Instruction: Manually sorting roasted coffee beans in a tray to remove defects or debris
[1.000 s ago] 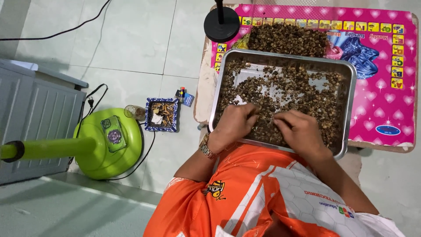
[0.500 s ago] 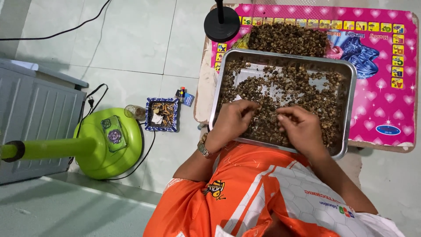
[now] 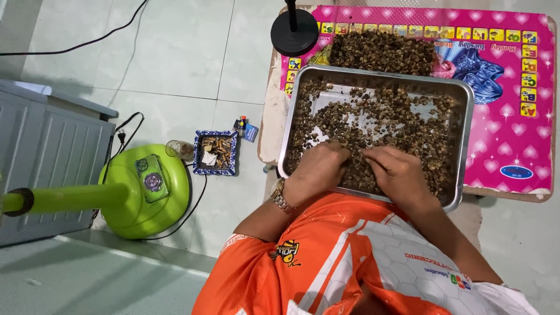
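Head view looks straight down on a rectangular stainless-steel tray (image 3: pixel 464 111) filled with a loose layer of small dark-brown dried seeds (image 3: pixel 385 116), lying right of centre in the frame. Both hands work at the tray's lower edge, close together but not touching. The left hand (image 3: pixel 318 166), with a metal wristwatch (image 3: pixel 279 195) at the wrist, rests knuckles-up on the seeds with its fingers curled down into them; the right hand (image 3: pixel 396 169) lies just beside it, fingers bent and drawn together at the tips, likely pinching a seed or two, though what sits between the fingertips is too small to tell.

The seeds look light, dry and hard, rolling freely over the smooth metal, so they are best taken one at a time between thumb and forefinger or swept along with flat fingers. Bare patches of shiny tray bottom show in its upper part.

The tray rests on a bright pink plastic mat with hearts and picture squares (image 3: pixel 513 134), which covers a low counter (image 3: pixel 271 128). A second heap of the same brown seeds (image 3: pixel 382 51) lies on the mat just above the tray, beside a round black stand base (image 3: pixel 294 32). At the left of the frame, on a pale tiled floor (image 3: pixel 175 52), stand a lime-green fan base (image 3: pixel 143 192), a blue patterned square ashtray (image 3: pixel 214 153) and a grey ribbed cabinet (image 3: pixel 46 157).
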